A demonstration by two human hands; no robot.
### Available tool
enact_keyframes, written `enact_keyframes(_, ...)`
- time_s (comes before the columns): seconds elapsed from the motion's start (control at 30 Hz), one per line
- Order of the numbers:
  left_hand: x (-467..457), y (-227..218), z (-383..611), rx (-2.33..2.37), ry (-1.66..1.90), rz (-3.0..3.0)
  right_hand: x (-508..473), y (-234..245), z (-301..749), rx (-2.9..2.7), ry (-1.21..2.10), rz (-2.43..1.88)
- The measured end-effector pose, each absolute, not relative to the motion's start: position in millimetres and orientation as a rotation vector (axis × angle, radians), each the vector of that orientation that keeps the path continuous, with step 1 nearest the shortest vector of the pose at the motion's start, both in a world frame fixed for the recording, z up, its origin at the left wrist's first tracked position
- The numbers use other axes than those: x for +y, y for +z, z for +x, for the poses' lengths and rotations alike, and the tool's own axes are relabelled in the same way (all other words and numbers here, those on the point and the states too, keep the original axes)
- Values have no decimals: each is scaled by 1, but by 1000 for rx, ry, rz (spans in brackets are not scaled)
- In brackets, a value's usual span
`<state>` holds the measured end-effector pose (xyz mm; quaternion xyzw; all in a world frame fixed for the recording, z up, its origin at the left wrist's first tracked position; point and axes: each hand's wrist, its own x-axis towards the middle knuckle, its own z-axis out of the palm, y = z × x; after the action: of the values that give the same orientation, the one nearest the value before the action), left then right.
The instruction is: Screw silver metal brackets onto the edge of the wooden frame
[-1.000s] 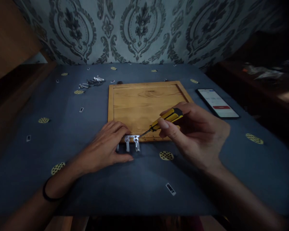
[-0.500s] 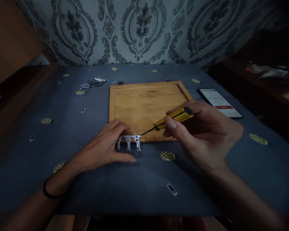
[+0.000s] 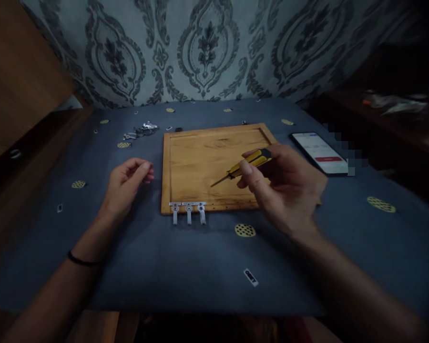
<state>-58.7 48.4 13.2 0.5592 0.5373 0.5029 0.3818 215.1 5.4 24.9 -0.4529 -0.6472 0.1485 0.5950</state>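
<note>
My right hand [image 3: 284,186] grips a small screwdriver [image 3: 250,164] with a yellow and black handle. Its thin shaft points down and left over the wooden board [image 3: 203,152], with the tip above the surface. Left of the board is my left hand [image 3: 127,186], fingers curled in and thumb against them, with nothing visible in it. Several silver metal clips [image 3: 188,212] sit in a row on the board's near edge at its left end, their tongues hanging past the edge. Small dark holes continue along that edge to their right.
A pile of loose metal pieces [image 3: 143,129] lies at the back left of the blue patterned cloth [image 3: 164,281]. A phone [image 3: 320,152] with a lit screen lies right of the board. A patterned wall covering [image 3: 160,57] rises behind, and a wooden panel [image 3: 25,62] stands at left.
My left hand has let go of the clips and moved left and away from the board's near edge, its fingers curling. My right hand has lifted the screwdriver off the rightmost clip.
</note>
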Motion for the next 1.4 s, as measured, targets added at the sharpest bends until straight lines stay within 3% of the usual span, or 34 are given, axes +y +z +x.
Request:
enact_keyframes(0.47,79,-18,-85,1521,1347,1365,50,5,234,-1092,816,-1100)
enact_keyframes(0.93,177,-25,-137,1906,1342,1842,70,-10,256,-1179,764,-1152)
enact_keyframes(1.4,225,-57,-165,1875,1369,1975,91,-48,273,-1375,832,-1490)
